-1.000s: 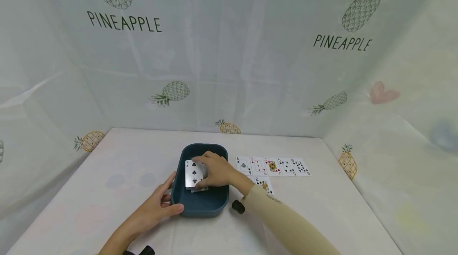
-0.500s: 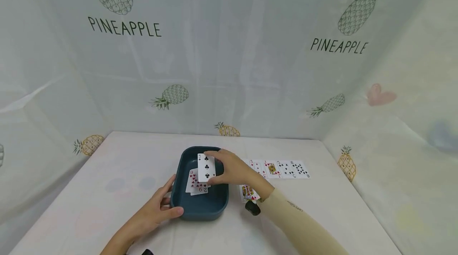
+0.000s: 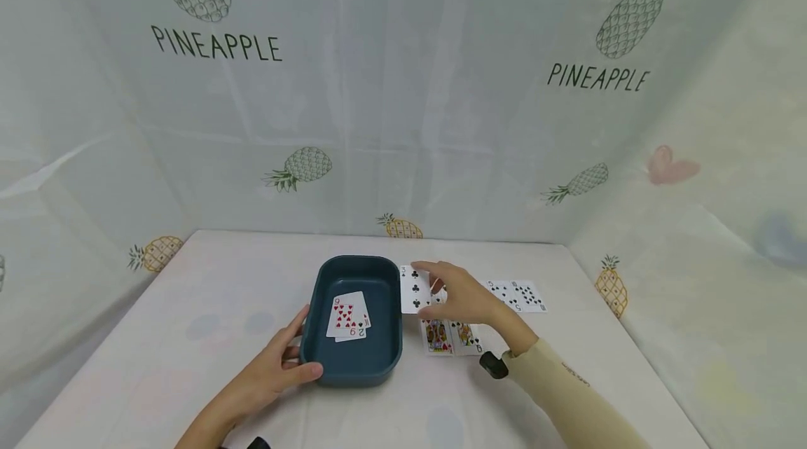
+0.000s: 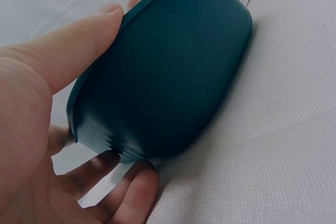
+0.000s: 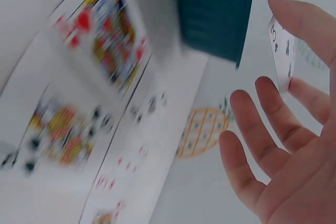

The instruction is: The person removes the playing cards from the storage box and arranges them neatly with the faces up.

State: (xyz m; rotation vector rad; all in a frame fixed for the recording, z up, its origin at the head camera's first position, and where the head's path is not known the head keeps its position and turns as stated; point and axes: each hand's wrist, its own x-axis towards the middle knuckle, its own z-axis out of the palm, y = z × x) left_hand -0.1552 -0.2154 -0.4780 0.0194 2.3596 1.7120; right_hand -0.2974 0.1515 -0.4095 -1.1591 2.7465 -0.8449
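Note:
A dark teal tub (image 3: 378,358) stands mid-table with a nine of hearts (image 3: 343,312) and a card beneath it inside. My left hand (image 3: 296,362) grips its near left corner. In the left wrist view the thumb (image 4: 79,45) lies on the rim of the tub (image 4: 173,72) and the fingers (image 4: 131,192) curl under its base. My right hand (image 3: 433,288) pinches a three of clubs (image 3: 411,291) just right of the tub, above the left end of a card row. In the right wrist view that three of clubs (image 5: 283,51) stands edge-on between the fingertips.
A five and a ten of spades (image 3: 518,295) lie face up at the right end of the row. Two court cards (image 3: 449,335) lie in a nearer row. Pineapple-print sheeting walls the table (image 3: 189,337) on three sides.
My right hand has lifted the three of clubs out of the tub and carried it right, to the card row. The left hand has kept its hold on the tub.

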